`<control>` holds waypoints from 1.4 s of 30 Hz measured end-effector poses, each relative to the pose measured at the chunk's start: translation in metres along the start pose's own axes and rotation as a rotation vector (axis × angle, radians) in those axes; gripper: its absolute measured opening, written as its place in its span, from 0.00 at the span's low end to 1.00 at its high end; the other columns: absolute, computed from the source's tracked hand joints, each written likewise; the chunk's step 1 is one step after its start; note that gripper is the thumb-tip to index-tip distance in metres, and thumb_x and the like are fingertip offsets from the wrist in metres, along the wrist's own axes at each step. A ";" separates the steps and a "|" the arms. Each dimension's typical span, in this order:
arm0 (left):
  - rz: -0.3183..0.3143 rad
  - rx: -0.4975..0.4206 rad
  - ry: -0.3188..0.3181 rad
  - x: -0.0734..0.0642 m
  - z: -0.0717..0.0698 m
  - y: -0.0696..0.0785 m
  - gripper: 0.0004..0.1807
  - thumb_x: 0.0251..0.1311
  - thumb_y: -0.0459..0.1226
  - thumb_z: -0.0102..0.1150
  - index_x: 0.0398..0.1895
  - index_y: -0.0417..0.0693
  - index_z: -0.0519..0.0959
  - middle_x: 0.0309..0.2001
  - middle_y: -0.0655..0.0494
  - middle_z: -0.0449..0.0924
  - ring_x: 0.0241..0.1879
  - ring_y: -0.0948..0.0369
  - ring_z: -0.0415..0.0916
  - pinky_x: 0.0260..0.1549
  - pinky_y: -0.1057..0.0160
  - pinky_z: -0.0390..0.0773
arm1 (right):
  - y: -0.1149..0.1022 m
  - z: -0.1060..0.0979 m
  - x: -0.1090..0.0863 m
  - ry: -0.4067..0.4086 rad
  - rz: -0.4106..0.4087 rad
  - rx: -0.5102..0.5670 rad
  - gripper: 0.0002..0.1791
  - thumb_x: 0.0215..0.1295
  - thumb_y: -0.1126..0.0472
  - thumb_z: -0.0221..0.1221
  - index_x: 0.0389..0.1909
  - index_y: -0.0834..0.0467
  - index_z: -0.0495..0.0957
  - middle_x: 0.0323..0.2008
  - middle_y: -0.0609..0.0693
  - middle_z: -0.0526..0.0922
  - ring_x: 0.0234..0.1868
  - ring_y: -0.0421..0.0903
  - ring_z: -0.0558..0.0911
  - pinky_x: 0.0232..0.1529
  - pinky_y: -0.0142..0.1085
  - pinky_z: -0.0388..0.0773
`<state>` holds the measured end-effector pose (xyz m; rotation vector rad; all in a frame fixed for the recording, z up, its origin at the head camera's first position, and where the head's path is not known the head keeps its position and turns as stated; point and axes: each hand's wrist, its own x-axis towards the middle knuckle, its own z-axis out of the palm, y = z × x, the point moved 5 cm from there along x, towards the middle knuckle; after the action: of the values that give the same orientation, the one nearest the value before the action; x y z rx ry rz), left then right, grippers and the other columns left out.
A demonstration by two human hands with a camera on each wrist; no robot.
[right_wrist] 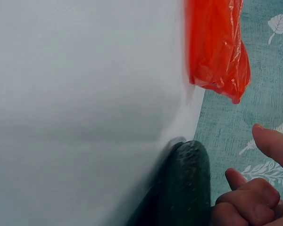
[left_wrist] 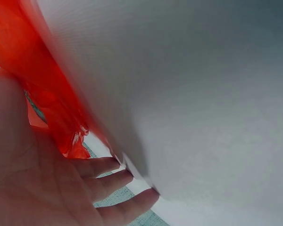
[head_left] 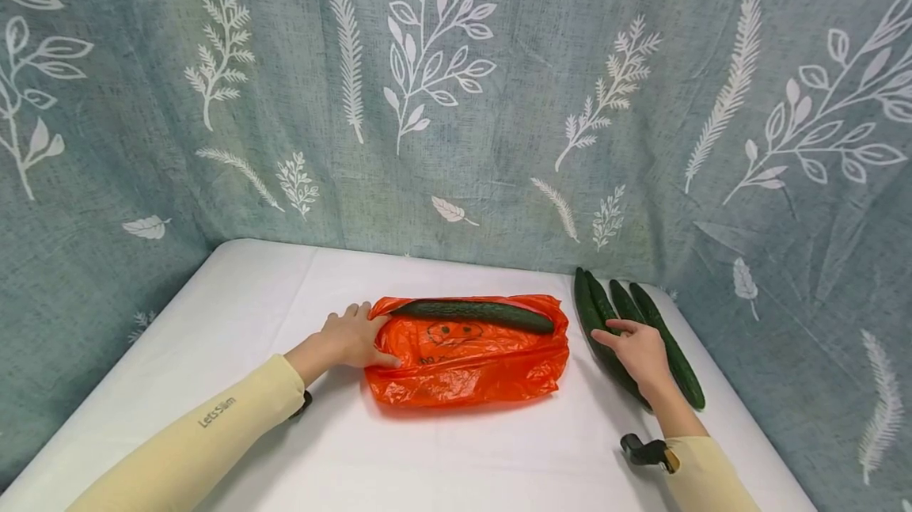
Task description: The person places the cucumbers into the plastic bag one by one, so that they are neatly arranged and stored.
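Observation:
An orange-red plastic bag (head_left: 470,384) lies on its side in the middle of the table, one dark green cucumber (head_left: 473,312) showing lengthwise in its opening. My left hand (head_left: 349,339) rests at the bag's left end with fingers spread; the left wrist view shows straight fingers (left_wrist: 127,207) against the white tabletop, beside the crumpled plastic. Several more cucumbers (head_left: 673,346) lie side by side at the right. Over them hovers my right hand (head_left: 640,350), thumb and fingers apart. In the right wrist view its loosely bent fingers (right_wrist: 254,200) are beside a cucumber's end (right_wrist: 186,183).
A white cloth (head_left: 442,460) covers the table. Teal curtains (head_left: 492,211) with white leaf patterns hang along the back and both sides, close to the table's edges. A black wrist device (head_left: 647,451) sits at the right sleeve.

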<state>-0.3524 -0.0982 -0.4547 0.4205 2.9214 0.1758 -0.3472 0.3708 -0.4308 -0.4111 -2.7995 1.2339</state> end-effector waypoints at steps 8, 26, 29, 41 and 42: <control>-0.001 0.001 -0.005 0.000 -0.001 -0.001 0.51 0.52 0.71 0.61 0.75 0.54 0.66 0.73 0.38 0.59 0.70 0.40 0.60 0.61 0.36 0.66 | 0.009 -0.006 -0.003 0.010 0.042 -0.023 0.38 0.63 0.45 0.67 0.67 0.65 0.73 0.72 0.70 0.63 0.68 0.68 0.66 0.63 0.61 0.69; -0.002 -0.010 -0.007 0.000 0.001 -0.001 0.52 0.52 0.71 0.61 0.75 0.54 0.66 0.73 0.38 0.59 0.71 0.40 0.59 0.62 0.34 0.64 | 0.003 0.001 -0.004 -0.010 0.028 -0.230 0.26 0.63 0.56 0.65 0.58 0.68 0.78 0.62 0.71 0.74 0.60 0.69 0.74 0.51 0.56 0.78; 0.000 -0.008 -0.005 -0.001 0.000 -0.001 0.51 0.52 0.71 0.61 0.75 0.54 0.66 0.73 0.38 0.59 0.70 0.40 0.59 0.62 0.34 0.65 | 0.002 0.003 -0.005 -0.016 0.025 -0.213 0.25 0.63 0.58 0.65 0.59 0.66 0.77 0.64 0.72 0.71 0.61 0.69 0.73 0.51 0.56 0.77; -0.002 -0.002 0.003 -0.001 0.001 0.000 0.52 0.51 0.72 0.61 0.75 0.54 0.66 0.73 0.38 0.60 0.70 0.40 0.60 0.62 0.34 0.65 | 0.007 0.009 -0.006 0.001 0.004 -0.171 0.26 0.67 0.56 0.63 0.62 0.64 0.75 0.57 0.69 0.76 0.47 0.60 0.78 0.38 0.46 0.77; -0.001 0.003 0.006 -0.001 0.001 0.000 0.52 0.51 0.72 0.61 0.75 0.54 0.66 0.72 0.38 0.60 0.70 0.40 0.60 0.62 0.35 0.65 | 0.007 0.009 -0.006 -0.001 0.007 -0.170 0.27 0.67 0.55 0.63 0.62 0.65 0.75 0.59 0.70 0.75 0.49 0.62 0.78 0.40 0.48 0.78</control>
<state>-0.3517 -0.0983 -0.4560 0.4197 2.9278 0.1721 -0.3407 0.3675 -0.4418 -0.4290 -2.9170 1.0010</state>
